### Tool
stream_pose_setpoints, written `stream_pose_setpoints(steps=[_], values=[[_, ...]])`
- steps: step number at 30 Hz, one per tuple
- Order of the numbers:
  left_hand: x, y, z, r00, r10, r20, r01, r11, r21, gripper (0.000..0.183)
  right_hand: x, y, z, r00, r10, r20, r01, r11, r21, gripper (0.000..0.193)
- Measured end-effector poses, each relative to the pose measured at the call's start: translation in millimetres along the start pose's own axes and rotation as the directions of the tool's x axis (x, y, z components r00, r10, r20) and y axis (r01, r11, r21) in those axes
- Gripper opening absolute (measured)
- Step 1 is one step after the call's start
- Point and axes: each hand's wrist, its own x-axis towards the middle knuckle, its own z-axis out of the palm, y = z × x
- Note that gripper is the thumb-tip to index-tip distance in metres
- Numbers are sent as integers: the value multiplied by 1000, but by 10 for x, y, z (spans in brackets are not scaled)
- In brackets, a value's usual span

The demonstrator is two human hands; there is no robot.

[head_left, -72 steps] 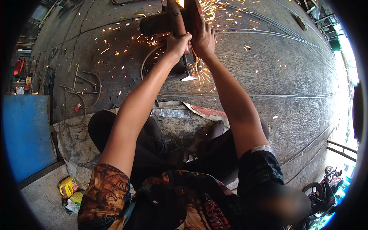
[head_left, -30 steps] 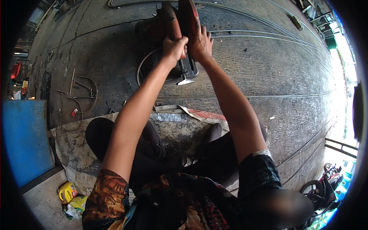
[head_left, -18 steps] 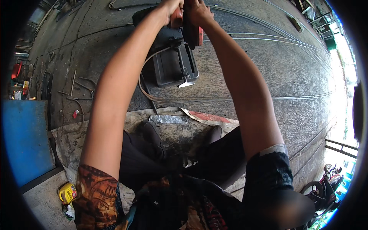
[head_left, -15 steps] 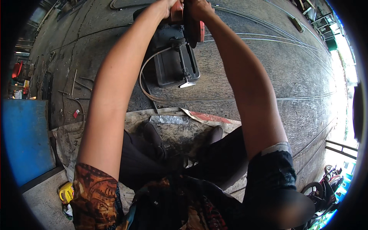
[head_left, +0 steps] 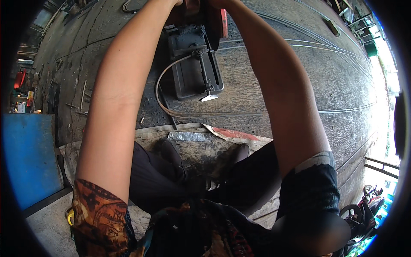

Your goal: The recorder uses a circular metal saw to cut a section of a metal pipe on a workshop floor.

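Both my arms stretch forward to the red head (head_left: 192, 8) of a cut-off saw at the top edge. Little more than the wrist of my left hand (head_left: 176, 2) shows, left of the saw head. On the other side, my right hand (head_left: 220, 3) is by the red guard (head_left: 224, 23); the fingers of both hands are out of sight. The saw's black base (head_left: 182, 88) rests on the floor with its clamp screw (head_left: 204, 73) and a pale T-shaped handle (head_left: 209, 98) toward me. A bent metal rod (head_left: 158, 83) loops out beside the clamp.
My shoes (head_left: 171, 152) stand on a dirty sheet (head_left: 150, 133) with a silver strip (head_left: 189, 136) on it. Long thin rods (head_left: 317, 44) lie along the floor at right. A blue panel (head_left: 30, 154) stands at left, a motorcycle (head_left: 364, 207) at lower right.
Both hands have gone farther past the top edge, hiding more of them. The forearms have spread slightly apart. More of the saw's base shows, and a small white stub is uncovered beside my left arm.
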Motion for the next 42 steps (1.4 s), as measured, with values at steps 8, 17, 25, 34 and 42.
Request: stream_pose_setpoints(steps=[8, 17, 25, 34, 42], values=[[70, -60, 131, 1000, 11, -26, -9, 998, 60, 12, 173, 212, 159, 998, 61, -6, -62, 995, -73, 95], [-102, -112, 146, 998, -13, -61, 15, 1000, 26, 13, -100, 107, 98, 999, 15, -32, -13, 998, 67, 89], [-198, -101, 161, 998, 23, -58, -21, 1000, 21, 14, 20, 159, 157, 999, 0, -43, 3, 998, 63, 88], [-257, -263, 216, 999, -22, -26, 22, 1000, 4, 17, -122, 247, 214, 997, -65, -46, 68, 995, 72, 85], [-334, -468, 404, 684, 300, -665, -132, 947, 291, 44, -23, 395, 364, 981, -157, -115, 168, 982, 89, 84]])
